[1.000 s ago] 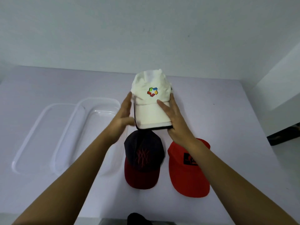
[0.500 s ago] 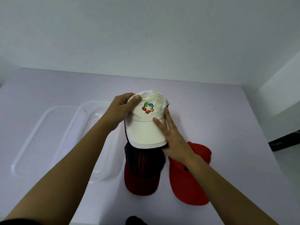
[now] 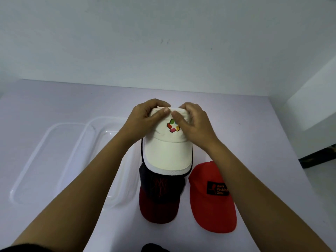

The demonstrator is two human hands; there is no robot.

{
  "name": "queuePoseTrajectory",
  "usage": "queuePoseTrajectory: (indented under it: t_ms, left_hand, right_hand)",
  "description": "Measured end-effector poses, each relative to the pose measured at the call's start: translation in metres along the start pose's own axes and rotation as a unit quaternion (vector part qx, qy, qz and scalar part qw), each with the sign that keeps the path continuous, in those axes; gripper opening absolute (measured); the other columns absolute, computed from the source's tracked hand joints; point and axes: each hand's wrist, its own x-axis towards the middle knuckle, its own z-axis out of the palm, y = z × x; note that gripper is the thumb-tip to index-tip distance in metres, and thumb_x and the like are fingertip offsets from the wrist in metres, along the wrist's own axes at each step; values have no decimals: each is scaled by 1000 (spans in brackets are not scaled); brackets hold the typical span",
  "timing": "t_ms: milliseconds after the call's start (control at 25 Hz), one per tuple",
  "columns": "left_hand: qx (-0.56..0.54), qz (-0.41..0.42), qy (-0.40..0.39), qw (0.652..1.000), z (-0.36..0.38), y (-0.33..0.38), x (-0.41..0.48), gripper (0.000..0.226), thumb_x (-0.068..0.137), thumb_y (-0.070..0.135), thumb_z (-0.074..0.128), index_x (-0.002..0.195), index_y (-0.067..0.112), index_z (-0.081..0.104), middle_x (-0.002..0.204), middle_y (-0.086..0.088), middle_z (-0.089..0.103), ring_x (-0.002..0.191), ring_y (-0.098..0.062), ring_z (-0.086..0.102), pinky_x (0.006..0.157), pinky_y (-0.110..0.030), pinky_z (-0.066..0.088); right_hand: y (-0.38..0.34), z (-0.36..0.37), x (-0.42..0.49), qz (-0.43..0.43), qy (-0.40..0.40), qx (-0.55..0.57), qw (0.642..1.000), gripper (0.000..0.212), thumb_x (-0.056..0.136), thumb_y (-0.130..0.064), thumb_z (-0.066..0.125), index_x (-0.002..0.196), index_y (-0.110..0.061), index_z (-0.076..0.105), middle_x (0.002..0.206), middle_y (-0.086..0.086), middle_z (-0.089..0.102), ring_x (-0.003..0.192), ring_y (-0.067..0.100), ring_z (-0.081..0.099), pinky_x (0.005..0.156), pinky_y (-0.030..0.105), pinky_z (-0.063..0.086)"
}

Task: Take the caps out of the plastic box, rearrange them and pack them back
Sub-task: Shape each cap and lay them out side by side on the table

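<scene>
A white cap point(image 3: 167, 153) with a coloured logo lies in the middle of the table, brim toward me. My left hand point(image 3: 145, 119) and my right hand point(image 3: 192, 122) both grip its crown from either side, thumbs on top and fingers curled over the far edge. Its brim overlaps a dark cap with a red brim point(image 3: 160, 195) just in front. A red cap point(image 3: 211, 195) with a black patch lies to the right of that one. The clear plastic box point(image 3: 94, 140) stands to the left of the caps with nothing visible inside.
The box's clear lid point(image 3: 32, 160) lies flat to the left of the box. The white table point(image 3: 254, 133) ends at a wall behind and a white block at the far right. A dark object point(image 3: 154, 248) shows at the bottom edge.
The white cap came down toward me, so that its brim covers the dark cap's crown. My right hand moved from the brim up to the crown, and both hands now hold the crown.
</scene>
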Motion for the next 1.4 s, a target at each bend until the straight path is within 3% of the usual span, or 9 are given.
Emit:
queuePoseTrajectory:
  t_ms: [160,280,360,480,720,880,1040,1200,1400]
  left_hand:
    - [8,-28,-43,999,-2,1,0,24,94,30,55,87,14,72,85,-2,74,79,-15,68,71,-27,53]
    - [-120,-90,11,989,-7,1,0,29,91,30,60,74,10,70,72,-4,71,67,-17,66,65,-28,53]
    - [-182,-122,52,974,-10,-3,1,33,91,28,60,76,-1,67,69,-8,69,66,-20,63,65,-29,52]
    - [-222,-154,90,959,-7,-5,7,32,91,26,60,71,2,64,64,-6,68,61,-19,61,61,-27,50]
    - [-197,-181,105,958,17,-9,10,22,90,30,62,80,12,70,78,-4,70,72,-17,64,69,-28,53]
    - [-173,-285,89,938,21,-16,-2,53,92,55,45,136,25,43,122,1,58,108,-18,59,91,-38,49]
    - [-376,-404,4,834,34,-18,-35,40,91,46,52,114,14,62,106,-4,72,95,-20,70,76,-37,58]
    - [-586,-338,29,736,37,-32,-41,29,95,22,50,106,6,72,106,-13,73,95,-23,72,82,-38,58]
    - [-563,-323,42,760,46,-41,-42,29,94,28,51,107,8,68,108,-13,72,97,-24,71,82,-37,58]
  right_hand:
    - [4,2,3,-13,8,-44,999,46,79,-60,48,71,-15,48,66,-11,47,71,4,46,63,13,33]
    - [22,3,-13,91,34,175,980,59,64,-74,57,106,-34,45,109,-9,55,104,6,54,85,14,47]
    - [34,12,-29,177,-11,303,936,92,47,-87,59,123,-40,36,130,-2,48,120,14,50,97,20,47]
    - [39,32,-51,214,-80,473,851,106,55,-67,75,141,-21,35,140,9,49,127,26,50,105,48,41]
    - [21,45,-66,259,-46,712,652,57,62,-27,78,116,-12,66,120,17,65,108,35,63,88,48,54]
    - [32,46,-61,278,17,702,656,85,52,-22,86,130,-11,54,127,18,60,111,36,61,83,49,54]
    - [41,41,-53,269,41,682,679,90,49,-24,88,131,-15,52,124,14,63,110,35,62,85,49,54]
    - [39,42,-49,273,18,646,713,80,58,-37,83,130,-18,53,130,13,60,119,34,56,99,54,45]
    - [27,52,-57,294,0,742,602,60,62,-22,83,117,-7,64,124,18,62,110,32,63,86,43,56]
